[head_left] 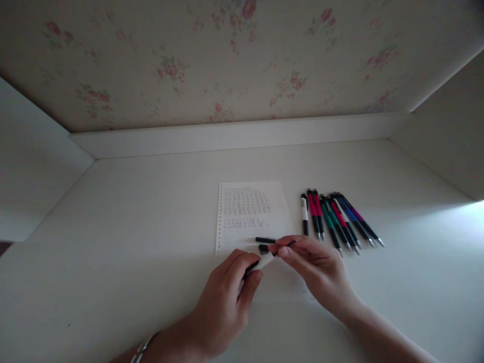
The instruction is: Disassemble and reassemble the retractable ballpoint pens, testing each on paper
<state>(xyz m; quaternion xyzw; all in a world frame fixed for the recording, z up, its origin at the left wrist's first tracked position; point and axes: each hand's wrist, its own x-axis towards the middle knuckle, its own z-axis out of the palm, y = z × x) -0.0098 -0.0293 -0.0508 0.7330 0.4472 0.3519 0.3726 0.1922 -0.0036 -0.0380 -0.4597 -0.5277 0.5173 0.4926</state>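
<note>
My left hand [223,297] is closed around a white pen barrel [265,260], which points up and to the right above the paper. Between the fingertips of my right hand [321,267] is a thin dark pen refill [291,243], close to the barrel's far end; whether it touches the barrel I cannot tell. A short black pen part [263,248] shows just beyond the barrel, partly covered by the right fingertips. Behind it, a black pen grip [264,240] lies on the lined sheet of paper [249,234], its right end near my right fingers.
Several pens with white, pink, green, blue and purple barrels lie in a row to the right, including a white-and-black pen [304,214] at its left end. Handwriting fills the sheet's upper part. A white desk [151,227] meets a raised back edge [242,135] and side panels.
</note>
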